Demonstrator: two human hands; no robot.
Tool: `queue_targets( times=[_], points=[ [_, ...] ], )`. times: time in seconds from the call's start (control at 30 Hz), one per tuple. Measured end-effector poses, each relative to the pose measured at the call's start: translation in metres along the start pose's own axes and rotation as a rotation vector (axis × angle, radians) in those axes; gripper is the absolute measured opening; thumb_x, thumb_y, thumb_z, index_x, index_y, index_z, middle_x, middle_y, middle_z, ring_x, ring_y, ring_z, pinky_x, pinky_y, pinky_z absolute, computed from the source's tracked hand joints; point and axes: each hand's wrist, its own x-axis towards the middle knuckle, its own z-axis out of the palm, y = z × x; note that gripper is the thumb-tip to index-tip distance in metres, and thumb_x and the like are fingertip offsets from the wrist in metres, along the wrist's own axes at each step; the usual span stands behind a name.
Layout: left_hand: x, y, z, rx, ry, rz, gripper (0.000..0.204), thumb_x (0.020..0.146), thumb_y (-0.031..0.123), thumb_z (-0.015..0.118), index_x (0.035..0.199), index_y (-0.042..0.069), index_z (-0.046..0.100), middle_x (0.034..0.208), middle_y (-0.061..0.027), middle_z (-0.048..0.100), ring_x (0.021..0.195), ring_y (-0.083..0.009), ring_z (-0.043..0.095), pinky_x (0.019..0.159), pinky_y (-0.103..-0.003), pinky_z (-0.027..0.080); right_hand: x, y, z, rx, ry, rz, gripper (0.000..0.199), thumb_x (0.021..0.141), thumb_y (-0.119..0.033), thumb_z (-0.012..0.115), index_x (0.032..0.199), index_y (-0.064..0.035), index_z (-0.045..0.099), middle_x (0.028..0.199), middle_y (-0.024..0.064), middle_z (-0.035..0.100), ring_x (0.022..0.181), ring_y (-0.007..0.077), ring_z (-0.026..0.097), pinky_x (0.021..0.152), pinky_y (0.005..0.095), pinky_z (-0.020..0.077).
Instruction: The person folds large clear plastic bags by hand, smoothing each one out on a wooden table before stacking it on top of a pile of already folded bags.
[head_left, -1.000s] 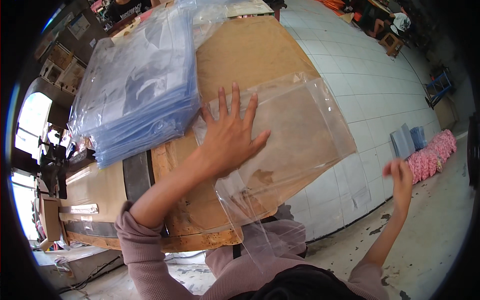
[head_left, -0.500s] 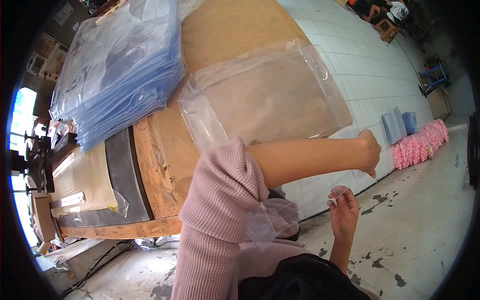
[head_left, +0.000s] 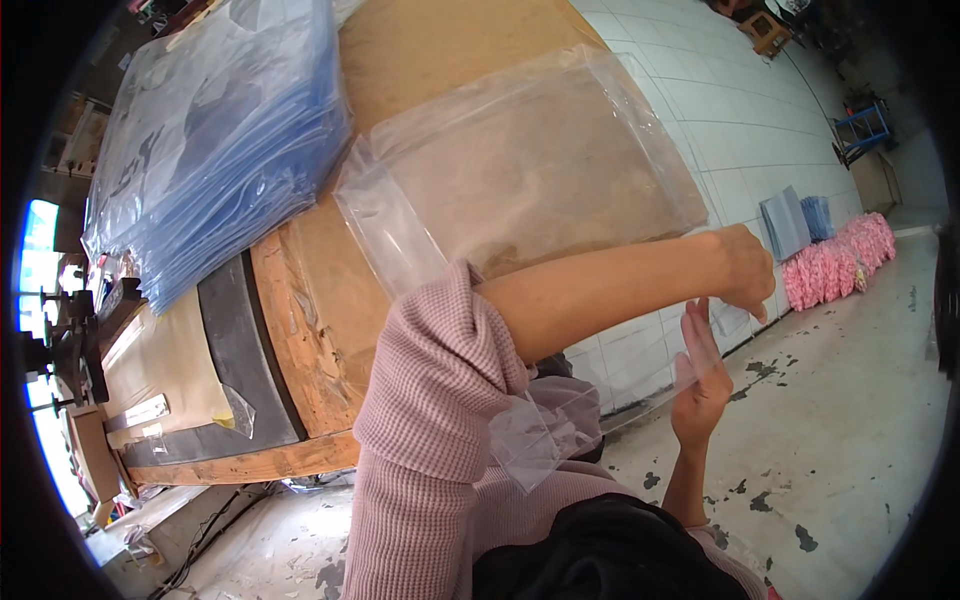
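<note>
My left arm, in a rolled pink knit sleeve, reaches across to the right. My left hand (head_left: 746, 270) is closed and seen from the back, its fingertips mostly hidden. Clear plastic film (head_left: 730, 318) shows just below it, apparently in its grip. Lower down, my right hand (head_left: 702, 385) has its fingers stretched upward, with see-through film lying against them. A clear plastic bag (head_left: 540, 440) hangs below my left sleeve, near my lap. On the table, left of the hands, a large clear plastic bag (head_left: 530, 170) lies flat.
A thick stack of bluish clear plastic bags (head_left: 230, 150) sits on the wooden table (head_left: 290, 330) at the left. Pink bundles (head_left: 840, 262) and blue folded sheets (head_left: 785, 225) rest on the floor at the right. A blue trolley (head_left: 862, 132) and a wooden stool (head_left: 765, 33) stand farther back.
My left hand has moved slightly up and right. My right hand has risen toward it, its fingers going from a pinch on clear plastic to stretched out.
</note>
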Motion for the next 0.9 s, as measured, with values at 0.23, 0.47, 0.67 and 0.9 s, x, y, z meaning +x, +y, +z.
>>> queue_targets(
  times=[0.23, 0.47, 0.67, 0.9],
  points=[
    [0.01, 0.009, 0.003, 0.073, 0.019, 0.05, 0.043, 0.083, 0.047, 0.052, 0.079, 0.007, 0.068, 0.083, -0.01, 0.066, 0.081, -0.0295, 0.064, 0.066, -0.041, 0.05, 0.056, -0.014, 0.019, -0.542, -0.32, -0.094, 0.055, 0.086, -0.018, 0.052, 0.133, 0.0028, 0.032, 0.135, 0.0229, 0.035, 0.128, 0.0375, 0.03, 0.103, 0.044, 0.0264],
    [0.013, 0.009, -0.004, 0.202, 0.122, 0.048, 0.036, 0.081, 0.043, 0.056, 0.078, 0.01, 0.069, 0.081, -0.0071, 0.067, 0.082, -0.0259, 0.065, 0.065, -0.038, 0.049, 0.125, -0.025, 0.059, -0.594, -0.208, -0.452, 0.063, 0.086, -0.031, 0.051, 0.133, 0.0046, 0.03, 0.137, 0.0228, 0.033, 0.129, 0.0335, 0.031, 0.105, 0.0433, 0.0268],
    [0.004, 0.016, -0.02, 0.235, 0.134, 0.007, 0.031, 0.08, 0.041, 0.058, 0.081, 0.012, 0.07, 0.084, -0.0059, 0.067, 0.085, -0.0237, 0.064, 0.067, -0.037, 0.048, 0.175, -0.027, 0.107, -0.525, -0.184, -0.282, 0.066, 0.089, -0.037, 0.046, 0.136, 0.0039, 0.024, 0.141, 0.0239, 0.026, 0.132, 0.0324, 0.025, 0.108, 0.0429, 0.0206],
    [0.011, 0.022, -0.03, 0.237, 0.129, -0.007, 0.029, 0.081, 0.04, 0.057, 0.087, 0.014, 0.07, 0.088, -0.005, 0.067, 0.087, -0.023, 0.064, 0.069, -0.037, 0.047, 0.214, -0.021, 0.126, -0.52, -0.24, -0.333, 0.069, 0.089, -0.043, 0.043, 0.133, 0.008, 0.029, 0.14, 0.0244, 0.027, 0.129, 0.0351, 0.028, 0.105, 0.0442, 0.0253]
  ],
)
